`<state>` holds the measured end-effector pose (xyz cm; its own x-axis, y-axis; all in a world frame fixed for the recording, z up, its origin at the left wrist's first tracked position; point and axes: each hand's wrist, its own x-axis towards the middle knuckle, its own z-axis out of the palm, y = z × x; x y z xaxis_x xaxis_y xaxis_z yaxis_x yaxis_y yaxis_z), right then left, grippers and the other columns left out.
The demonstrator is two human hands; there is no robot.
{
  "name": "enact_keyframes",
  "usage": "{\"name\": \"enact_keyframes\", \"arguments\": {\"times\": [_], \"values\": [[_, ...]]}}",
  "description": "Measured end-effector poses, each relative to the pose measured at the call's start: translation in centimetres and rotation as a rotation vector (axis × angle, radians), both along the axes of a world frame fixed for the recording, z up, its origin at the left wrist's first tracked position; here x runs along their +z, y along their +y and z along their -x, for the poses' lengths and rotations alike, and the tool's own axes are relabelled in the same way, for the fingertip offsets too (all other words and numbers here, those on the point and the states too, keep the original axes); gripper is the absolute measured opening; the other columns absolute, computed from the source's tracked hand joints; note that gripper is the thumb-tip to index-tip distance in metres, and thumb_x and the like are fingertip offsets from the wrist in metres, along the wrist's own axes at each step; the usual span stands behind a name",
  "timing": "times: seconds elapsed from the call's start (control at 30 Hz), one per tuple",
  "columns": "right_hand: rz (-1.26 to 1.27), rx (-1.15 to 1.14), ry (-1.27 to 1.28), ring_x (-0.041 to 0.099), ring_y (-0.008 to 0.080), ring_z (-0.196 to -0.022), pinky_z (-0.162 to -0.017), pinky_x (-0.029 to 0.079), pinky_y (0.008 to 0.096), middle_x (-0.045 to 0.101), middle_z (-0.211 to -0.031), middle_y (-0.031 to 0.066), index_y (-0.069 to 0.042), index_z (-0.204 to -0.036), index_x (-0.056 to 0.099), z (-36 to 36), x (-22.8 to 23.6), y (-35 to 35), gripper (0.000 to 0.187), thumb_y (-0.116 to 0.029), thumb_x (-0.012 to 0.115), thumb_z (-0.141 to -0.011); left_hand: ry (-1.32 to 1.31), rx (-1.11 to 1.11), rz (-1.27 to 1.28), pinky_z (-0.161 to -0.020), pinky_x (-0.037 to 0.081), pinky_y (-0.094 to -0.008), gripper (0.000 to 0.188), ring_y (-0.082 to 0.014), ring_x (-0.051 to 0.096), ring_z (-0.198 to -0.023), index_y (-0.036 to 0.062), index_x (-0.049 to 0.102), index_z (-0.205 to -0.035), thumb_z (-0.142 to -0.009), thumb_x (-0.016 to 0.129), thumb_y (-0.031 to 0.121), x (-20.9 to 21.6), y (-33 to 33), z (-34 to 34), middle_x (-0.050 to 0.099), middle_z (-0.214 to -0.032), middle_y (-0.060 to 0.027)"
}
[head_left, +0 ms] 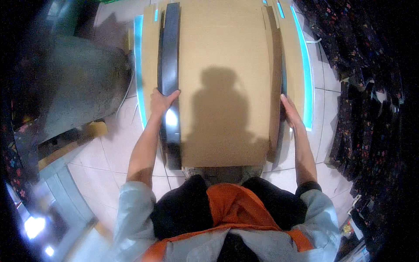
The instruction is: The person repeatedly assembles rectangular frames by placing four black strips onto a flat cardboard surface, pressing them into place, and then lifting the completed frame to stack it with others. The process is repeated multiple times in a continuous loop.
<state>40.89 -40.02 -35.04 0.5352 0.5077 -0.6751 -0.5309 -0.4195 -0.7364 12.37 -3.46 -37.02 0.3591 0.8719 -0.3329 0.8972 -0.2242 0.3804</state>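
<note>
A broad sheet of brown cardboard [222, 39] lies before my knees, its near edge close to my lap. Along its left side stands a long, glossy dark strip [171, 56]. My left hand [163, 104] grips this strip partway along, thumb over the inner edge and fingers on the outer side. On the right side of the cardboard runs a matching long strip [275, 65], brown on its inner face and dark outside. My right hand [292, 114] closes around its outer side; some of those fingers are hidden.
Bright blue edging [139, 65] borders the cardboard on both sides. Pale floor tiles [325, 109] surround it. Stacked dark floral-patterned pieces [362, 113] rise at the right. A grey, bulky object [83, 78] stands at the left, a loose cord beside it.
</note>
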Motion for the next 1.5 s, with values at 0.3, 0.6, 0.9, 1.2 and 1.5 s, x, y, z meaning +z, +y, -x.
{"name": "enact_keyframes", "arguments": {"times": [0.3, 0.6, 0.9, 1.2, 1.5], "values": [[0.561, 0.388, -0.877, 0.059, 0.0378, -0.076, -0.068, 0.047, 0.0421, 0.06, -0.081, 0.0228, 0.001, -0.113, 0.04, 1.3, -1.5, 1.1, 0.046, -0.026, 0.057, -0.08, 0.112, -0.166, -0.24, -0.07, 0.047, -0.0454, 0.051, -0.039, 0.059, -0.082, -0.0004, 0.037, -0.122, -0.077, 0.057, 0.014, -0.2, -0.2, 0.8, 0.059, -0.099, -0.0224], [0.497, 0.45, -0.989, 0.048, 0.0416, -0.105, -0.085, 0.042, 0.044, 0.038, -0.128, 0.0261, -0.007, -0.138, 0.007, 2.7, 1.0, 1.3, 0.071, -0.011, 0.05, -0.082, -0.176, -0.723, -0.38, -0.099, 0.035, -0.0383, 0.059, -0.0358, 0.035, -0.121, 0.0006, 0.028, -0.132, -0.077, 0.049, -0.002, 1.5, -2.1, 6.6, 0.027, -0.138, -0.0189], [0.25, 0.508, -1.306, 0.036, 0.0344, -0.121, -0.098, 0.036, 0.0397, 0.032, -0.136, 0.0155, -0.003, -0.115, 0.046, 4.3, -0.7, -2.9, 0.039, 0.004, 0.053, -0.077, 0.168, -1.293, -0.117, -0.098, 0.038, -0.0397, 0.071, -0.0444, 0.027, -0.122, -0.0017, 0.032, -0.13, -0.063, 0.057, -0.005, 3.3, -2.7, 14.6, 0.025, -0.14, -0.0098], [0.27, 1.053, -1.029, 0.037, 0.028, -0.122, -0.104, 0.032, 0.0365, 0.032, -0.137, 0.0092, -0.011, -0.127, 0.038, 6.4, 1.2, -12.9, 0.063, 0.015, 0.046, -0.07, 0.15, -1.174, 0.097, -0.097, 0.04, -0.0375, 0.068, -0.037, 0.035, -0.121, 0.0053, 0.036, -0.129, -0.065, 0.054, -0.007, 2.5, -1.2, 18.6, 0.026, -0.141, -0.0051], [0.304, 1.235, -1.152, 0.027, 0.0249, -0.128, -0.109, 0.024, 0.0368, 0.021, -0.141, 0.0093, -0.01, -0.135, 0.025, 5.8, 0.6, -14.2, 0.081, -0.012, 0.07, -0.068, -0.036, -1.127, 0.272, -0.105, 0.029, -0.0377, 0.063, -0.0331, 0.04, -0.12, 0.0071, 0.045, -0.124, -0.066, 0.043, -0.014, 3.5, 1.5, 17.3, 0.042, -0.132, -0.0094]]}}
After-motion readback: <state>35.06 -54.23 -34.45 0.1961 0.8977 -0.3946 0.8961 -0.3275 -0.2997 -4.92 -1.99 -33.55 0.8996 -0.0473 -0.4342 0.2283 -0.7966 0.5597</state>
